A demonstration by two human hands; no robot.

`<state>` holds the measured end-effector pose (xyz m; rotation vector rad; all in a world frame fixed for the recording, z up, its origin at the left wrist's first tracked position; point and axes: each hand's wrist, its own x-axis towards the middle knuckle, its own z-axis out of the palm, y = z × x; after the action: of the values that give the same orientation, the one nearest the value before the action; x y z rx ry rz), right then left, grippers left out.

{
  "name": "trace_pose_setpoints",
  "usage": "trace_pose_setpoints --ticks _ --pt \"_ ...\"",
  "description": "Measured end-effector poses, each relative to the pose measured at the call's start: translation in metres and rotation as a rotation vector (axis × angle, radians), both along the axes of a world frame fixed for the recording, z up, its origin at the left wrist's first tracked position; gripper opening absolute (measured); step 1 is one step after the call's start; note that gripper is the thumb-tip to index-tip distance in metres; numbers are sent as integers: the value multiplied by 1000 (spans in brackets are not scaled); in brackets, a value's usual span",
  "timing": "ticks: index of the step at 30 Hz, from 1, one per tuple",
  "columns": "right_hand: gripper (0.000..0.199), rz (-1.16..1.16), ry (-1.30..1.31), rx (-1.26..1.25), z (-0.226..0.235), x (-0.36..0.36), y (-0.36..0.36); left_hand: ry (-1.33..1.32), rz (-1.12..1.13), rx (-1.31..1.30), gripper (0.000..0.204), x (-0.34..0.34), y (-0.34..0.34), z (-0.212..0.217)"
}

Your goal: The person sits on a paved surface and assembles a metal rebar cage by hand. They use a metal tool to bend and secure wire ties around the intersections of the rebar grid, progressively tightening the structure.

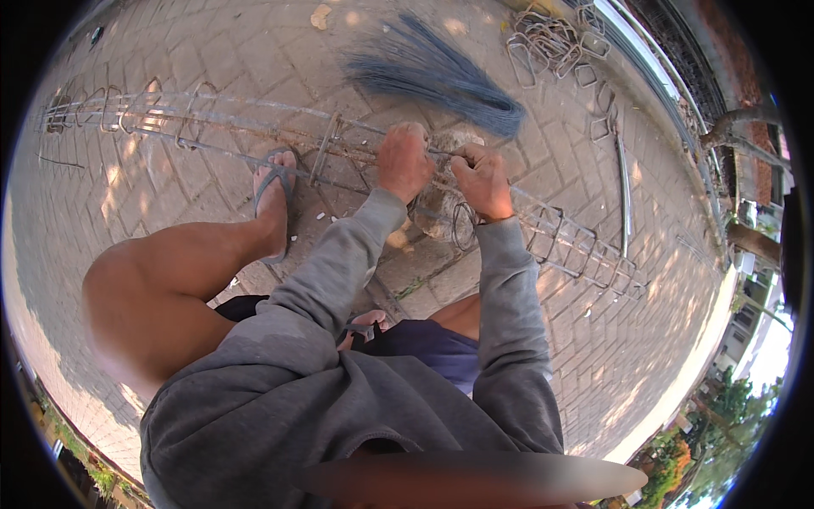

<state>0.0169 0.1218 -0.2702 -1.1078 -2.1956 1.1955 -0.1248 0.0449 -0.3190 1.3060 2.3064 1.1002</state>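
A long, narrow rebar cage (326, 148) made of thin steel bars and bent stirrups stretches left to right in front of me. My left hand (404, 159) is closed in a fist around its far bar. Just to the right, my right hand (483, 180) is closed at the same bar, fingers curled; what they pinch is hidden. A short piece of dark bar shows between the two fists. Below my right hand hangs a loop of thin tie wire (464, 226). Pale rough stones (441, 210) lie under the cage between my arms.
A bundle of blue-grey tie wire (437, 72) lies on the paving beyond my hands. Bent steel stirrups (551, 47) are heaped at the far right, with a long metal rod (624, 191) nearer. My sandaled foot (273, 199) stands close to the cage's left part.
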Motion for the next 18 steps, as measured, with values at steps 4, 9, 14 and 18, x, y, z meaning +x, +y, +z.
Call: trace_pose_setpoints --ticks 4,9,14,18 --pt "15 151 16 82 15 -20 7 -32 91 125 20 17 -3 -4" --pt "14 225 2 28 24 -34 15 -191 176 243 51 27 -12 -3" --pt "18 466 -150 169 23 -53 29 -356 178 190 76 25 -13 2" --pt "21 765 -368 256 15 -87 52 -293 244 224 81 25 -11 4"
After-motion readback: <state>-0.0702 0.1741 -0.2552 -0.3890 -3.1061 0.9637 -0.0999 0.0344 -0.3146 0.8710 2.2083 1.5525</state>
